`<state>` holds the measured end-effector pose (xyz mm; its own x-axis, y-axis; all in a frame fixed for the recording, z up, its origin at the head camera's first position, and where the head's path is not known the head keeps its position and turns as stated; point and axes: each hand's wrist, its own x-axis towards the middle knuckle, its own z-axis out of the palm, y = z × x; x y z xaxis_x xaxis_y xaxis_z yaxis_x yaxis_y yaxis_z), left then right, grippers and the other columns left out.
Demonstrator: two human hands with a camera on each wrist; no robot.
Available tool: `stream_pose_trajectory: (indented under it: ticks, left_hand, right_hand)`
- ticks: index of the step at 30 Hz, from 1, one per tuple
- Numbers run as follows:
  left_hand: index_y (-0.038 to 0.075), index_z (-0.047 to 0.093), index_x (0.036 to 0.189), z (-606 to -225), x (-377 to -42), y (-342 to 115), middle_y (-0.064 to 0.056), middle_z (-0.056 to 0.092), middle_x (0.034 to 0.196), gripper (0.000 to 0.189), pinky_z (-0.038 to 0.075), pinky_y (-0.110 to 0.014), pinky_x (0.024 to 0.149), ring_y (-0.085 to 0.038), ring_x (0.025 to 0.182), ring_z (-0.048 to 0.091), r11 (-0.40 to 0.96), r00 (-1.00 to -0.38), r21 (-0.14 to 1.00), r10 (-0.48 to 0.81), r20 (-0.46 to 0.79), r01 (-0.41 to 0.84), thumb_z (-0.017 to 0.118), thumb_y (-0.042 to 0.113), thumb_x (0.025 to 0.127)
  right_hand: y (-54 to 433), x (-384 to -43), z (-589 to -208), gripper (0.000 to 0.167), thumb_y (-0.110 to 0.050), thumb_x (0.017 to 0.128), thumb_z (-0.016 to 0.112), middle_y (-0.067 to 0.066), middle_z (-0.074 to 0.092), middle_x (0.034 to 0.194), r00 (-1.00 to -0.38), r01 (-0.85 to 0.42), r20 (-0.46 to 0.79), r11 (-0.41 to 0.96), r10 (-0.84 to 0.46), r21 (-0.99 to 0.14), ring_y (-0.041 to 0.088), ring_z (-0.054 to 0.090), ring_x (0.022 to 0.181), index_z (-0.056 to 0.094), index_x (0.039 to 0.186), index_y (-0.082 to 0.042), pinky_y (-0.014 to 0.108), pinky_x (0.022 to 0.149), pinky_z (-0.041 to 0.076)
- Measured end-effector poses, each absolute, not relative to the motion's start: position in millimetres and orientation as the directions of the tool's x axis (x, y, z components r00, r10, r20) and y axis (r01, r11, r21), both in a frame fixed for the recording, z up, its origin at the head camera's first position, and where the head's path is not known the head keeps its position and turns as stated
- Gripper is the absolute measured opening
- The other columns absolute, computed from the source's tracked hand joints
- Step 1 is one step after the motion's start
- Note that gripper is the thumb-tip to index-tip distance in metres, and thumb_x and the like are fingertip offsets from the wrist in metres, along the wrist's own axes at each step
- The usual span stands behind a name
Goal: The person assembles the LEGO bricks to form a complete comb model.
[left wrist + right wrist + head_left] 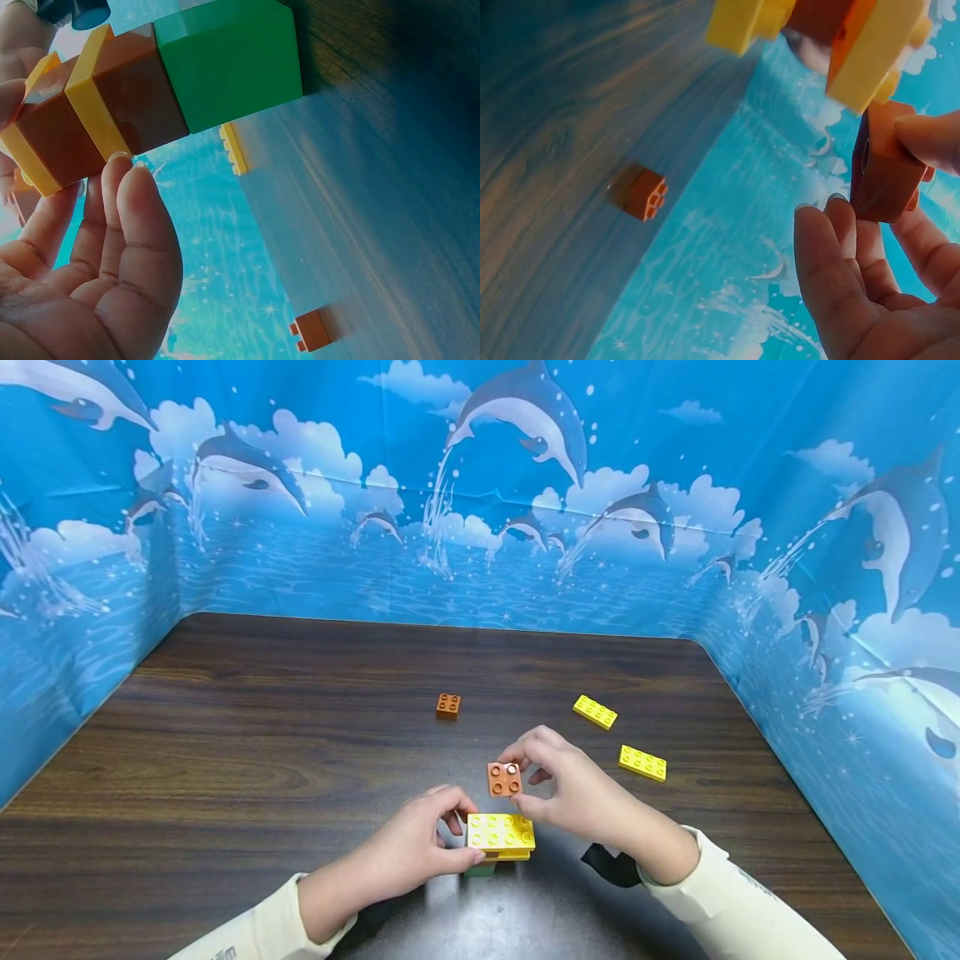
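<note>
a pale left sleeve (273, 922) and right sleeve (738, 906) are bearing dark lettering, cut off or too small to be reading. the two hands are working apart: the left hand (420, 839) is gripping a brick stack (501, 832) from nine o'clock, thumb and fingers closing on its end, while the right hand (573, 781) is pinching a square brown brick (505, 780) between thumb and fingertips, its other fingers curving loosely. that brick is hanging at the stack's twelve o'clock, its studs facing the head camera. the stack is standing upright near the table's front, its green brick (229, 67) sitting lowest and its yellow top running from nine to three. from the stack, a loose brown brick (447, 707) is lying at eleven o'clock, one yellow plate (595, 712) between one and two, and another yellow plate (642, 762) at two, both plates pointing roughly ten to four.
</note>
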<state>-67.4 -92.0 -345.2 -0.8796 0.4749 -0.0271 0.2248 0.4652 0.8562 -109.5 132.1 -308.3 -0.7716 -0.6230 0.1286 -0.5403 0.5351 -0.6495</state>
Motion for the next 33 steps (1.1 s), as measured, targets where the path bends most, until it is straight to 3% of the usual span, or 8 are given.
stream_pose_trajectory:
  ticks: [4,12,24,33]
  left_hand:
    - [0.010,0.061,0.099,-346.1,-67.1,-91.6,0.000,0.051,0.088,0.028,0.048,-0.022,0.060,-0.015,0.074,0.052,0.468,-0.882,0.852,0.471,-0.016,0.234,0.078,0.016,0.078]
    - [0.011,0.060,0.098,-346.8,-67.1,-92.0,0.001,0.052,0.090,0.027,0.049,-0.022,0.061,-0.013,0.080,0.051,0.463,-0.882,0.854,0.471,-0.010,0.237,0.078,0.018,0.079]
    - [0.011,0.060,0.097,-348.3,-67.8,-91.6,0.002,0.052,0.090,0.027,0.049,-0.022,0.061,-0.012,0.080,0.051,0.469,-0.882,0.846,0.472,0.004,0.255,0.078,0.019,0.079]
    - [0.011,0.060,0.095,-351.8,-67.5,-91.3,0.002,0.053,0.088,0.026,0.050,-0.022,0.058,-0.011,0.079,0.051,0.452,-0.881,0.846,0.471,0.044,0.284,0.078,0.016,0.078]
  right_hand:
    - [131.1,-103.2,-307.8,0.035,-0.004,0.080,0.074,-0.001,0.055,0.109,-0.758,-0.560,0.137,0.527,-0.638,-0.639,0.015,0.057,0.095,0.063,0.113,-0.011,0.025,0.080,0.053]
    - [129.0,-93.9,-310.6,0.034,-0.003,0.080,0.073,-0.003,0.055,0.110,-0.726,-0.583,0.133,0.501,-0.675,-0.640,0.010,0.055,0.098,0.063,0.111,-0.012,0.026,0.082,0.053]
    - [125.7,-88.9,-314.8,0.032,-0.003,0.079,0.074,-0.002,0.055,0.107,-0.716,-0.599,0.150,0.489,-0.682,-0.634,0.018,0.058,0.095,0.064,0.109,-0.010,0.031,0.083,0.054]
    - [124.3,-84.7,-316.5,0.032,-0.006,0.079,0.074,-0.004,0.055,0.105,-0.696,-0.617,0.159,0.470,-0.700,-0.631,0.010,0.056,0.094,0.063,0.108,-0.012,0.026,0.080,0.052]
